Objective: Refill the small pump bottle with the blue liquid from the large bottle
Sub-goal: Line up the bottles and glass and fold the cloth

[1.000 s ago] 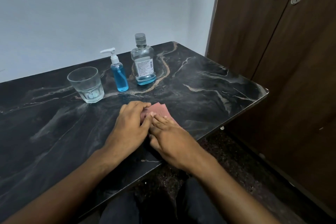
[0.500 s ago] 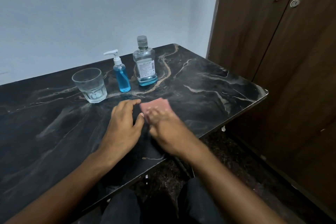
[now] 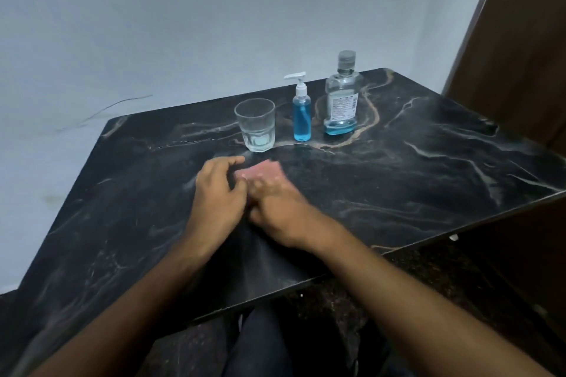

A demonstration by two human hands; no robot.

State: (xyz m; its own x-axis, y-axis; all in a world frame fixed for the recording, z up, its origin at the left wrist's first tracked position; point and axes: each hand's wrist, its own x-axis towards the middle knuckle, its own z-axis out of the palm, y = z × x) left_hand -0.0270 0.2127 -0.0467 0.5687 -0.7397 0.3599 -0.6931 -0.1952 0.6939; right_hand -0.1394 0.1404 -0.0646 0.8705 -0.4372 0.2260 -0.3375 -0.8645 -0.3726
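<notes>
The small pump bottle point(image 3: 302, 119), white pump on top and nearly full of blue liquid, stands at the back of the black marble table point(image 3: 428, 168). Right of it is the large clear bottle point(image 3: 341, 101), capped, with only a little blue liquid at its bottom. My right hand point(image 3: 275, 202) lies blurred on a folded pink cloth point(image 3: 263, 169) in front of the bottles. My left hand point(image 3: 216, 193) rests beside it on the table, fingers loosely curled, holding nothing.
An empty clear glass point(image 3: 255, 125) stands left of the pump bottle, just beyond my left fingertips. A brown wooden cupboard point(image 3: 520, 40) rises to the right of the table. A pale wall is behind.
My left hand has come off the pink cloth; my right hand stays on it and slides it. The camera has turned left, so the bottles and glass sit further right in view.
</notes>
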